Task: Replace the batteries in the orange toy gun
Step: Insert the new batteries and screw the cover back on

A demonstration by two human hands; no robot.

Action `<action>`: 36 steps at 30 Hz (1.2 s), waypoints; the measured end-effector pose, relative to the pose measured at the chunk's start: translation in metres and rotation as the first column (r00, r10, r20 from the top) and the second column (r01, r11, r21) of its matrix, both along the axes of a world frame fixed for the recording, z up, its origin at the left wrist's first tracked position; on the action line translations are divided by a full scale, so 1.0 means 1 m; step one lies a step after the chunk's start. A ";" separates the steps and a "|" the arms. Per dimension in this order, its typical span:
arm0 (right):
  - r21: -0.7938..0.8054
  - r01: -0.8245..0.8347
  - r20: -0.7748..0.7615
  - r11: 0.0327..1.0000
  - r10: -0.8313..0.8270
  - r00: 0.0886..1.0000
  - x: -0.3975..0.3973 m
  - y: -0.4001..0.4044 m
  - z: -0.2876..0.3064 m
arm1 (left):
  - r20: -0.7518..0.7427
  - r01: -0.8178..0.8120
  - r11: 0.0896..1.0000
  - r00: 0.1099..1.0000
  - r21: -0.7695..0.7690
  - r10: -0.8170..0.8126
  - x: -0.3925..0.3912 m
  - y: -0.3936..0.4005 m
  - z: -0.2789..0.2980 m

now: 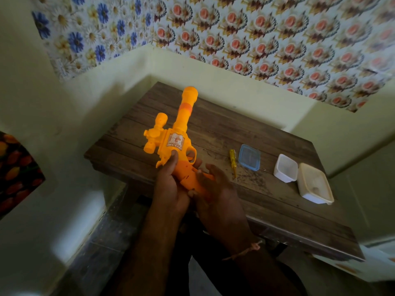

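Counted out, the scene holds one orange plastic toy gun, one yellow-handled screwdriver, one blue-rimmed clear plastic lid, one small white square plastic tub, one larger cream rectangular plastic container, and two hands. The four loose items lie in a row on the right part of a dark brown wooden plank table, the screwdriver just beside the lid, the small tub touching or nearly touching the larger container. Fine dark debris is scattered on the wood around the screwdriver. The table stands in a corner of pale yellow-green walls; above them runs flowered wallpaper, blue and white blooms on the left, pink ones on the right. A red and orange patterned cloth shows at the left edge.

The toy gun is held up above the near left edge of the table, barrel pointing up and away, its grip down between both hands. The left hand curls around the body just behind the trigger guard, thumb pressed on the side near the sticker. The right hand wraps the lower grip from the right, fingers curled against the orange plastic. A thin thread bracelet circles the right wrist.
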State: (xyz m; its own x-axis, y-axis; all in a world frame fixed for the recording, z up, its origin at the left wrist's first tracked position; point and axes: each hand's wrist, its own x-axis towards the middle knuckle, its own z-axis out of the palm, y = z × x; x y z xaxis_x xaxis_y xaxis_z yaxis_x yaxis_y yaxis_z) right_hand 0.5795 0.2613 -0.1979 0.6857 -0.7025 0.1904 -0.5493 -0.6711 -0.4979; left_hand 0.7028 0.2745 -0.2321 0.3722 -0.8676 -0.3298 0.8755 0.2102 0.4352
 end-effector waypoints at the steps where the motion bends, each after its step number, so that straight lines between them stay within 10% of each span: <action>1: -0.018 0.000 0.006 1.000 0.000 1.000 0.001 -0.001 -0.001 | 0.003 0.002 1.000 1.000 -0.006 -0.002 -0.001 0.000 0.000; 24: 0.267 0.094 0.136 0.959 -0.134 0.982 -0.026 -0.041 -0.010 | -0.101 -0.109 0.994 0.989 -0.025 0.106 -0.009 -0.004 0.003; 29: 0.080 0.411 -0.213 0.908 -0.387 0.897 -0.072 -0.100 -0.010 | -0.067 -0.124 0.990 0.991 -0.074 0.119 -0.005 -0.004 -0.003; 36: -0.086 0.381 -0.506 0.921 -0.370 0.780 -0.083 -0.156 -0.012 | -0.034 -0.123 0.991 0.992 -0.060 0.121 -0.005 -0.011 -0.008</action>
State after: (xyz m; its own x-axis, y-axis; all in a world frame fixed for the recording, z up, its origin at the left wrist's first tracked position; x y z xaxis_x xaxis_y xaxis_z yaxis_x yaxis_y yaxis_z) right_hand 0.4965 0.1053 -0.2102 0.3615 -0.9242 -0.1231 -0.9314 -0.3520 -0.0922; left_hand 0.6975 0.2635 -0.2404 0.4669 -0.8356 -0.2894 0.8544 0.3418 0.3913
